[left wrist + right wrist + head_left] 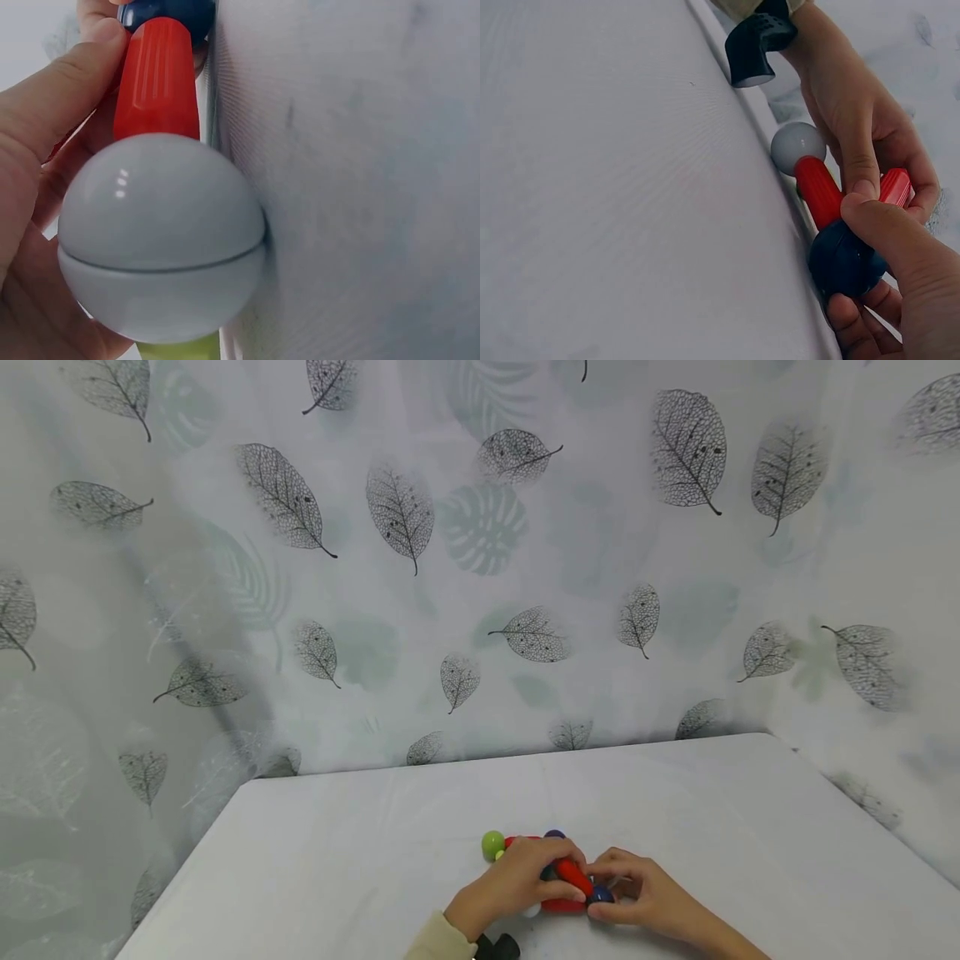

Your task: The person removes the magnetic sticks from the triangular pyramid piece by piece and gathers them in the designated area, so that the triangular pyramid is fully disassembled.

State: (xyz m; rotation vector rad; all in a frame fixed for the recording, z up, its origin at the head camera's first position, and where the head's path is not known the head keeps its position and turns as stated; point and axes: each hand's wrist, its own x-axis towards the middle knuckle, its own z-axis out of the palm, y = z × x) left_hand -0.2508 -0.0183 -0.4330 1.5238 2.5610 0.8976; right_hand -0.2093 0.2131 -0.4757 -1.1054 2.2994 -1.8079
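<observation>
Magnetic-style rods and balls form a shape on the table. Between the thumb and fingers of my left hand [513, 881] is a red rod [573, 877], slanting toward a dark blue ball [601, 896]. My right hand [645, 893] grips that ball, its thumb on top in the right wrist view. A second red rod [820, 193] runs along the table from the blue ball to a grey-white ball [161, 236]. Part of a green rod [180, 350] shows beyond the grey-white ball. A green ball [492, 844] marks the far left corner. My left hand hides the shape's middle.
Another dark blue ball [554, 834] and a red rod [522, 840] lie at the far side of the shape. The white table [337, 860] meets a leaf-patterned curtain [480, 610] behind. A black device [754, 49] sits at my left wrist.
</observation>
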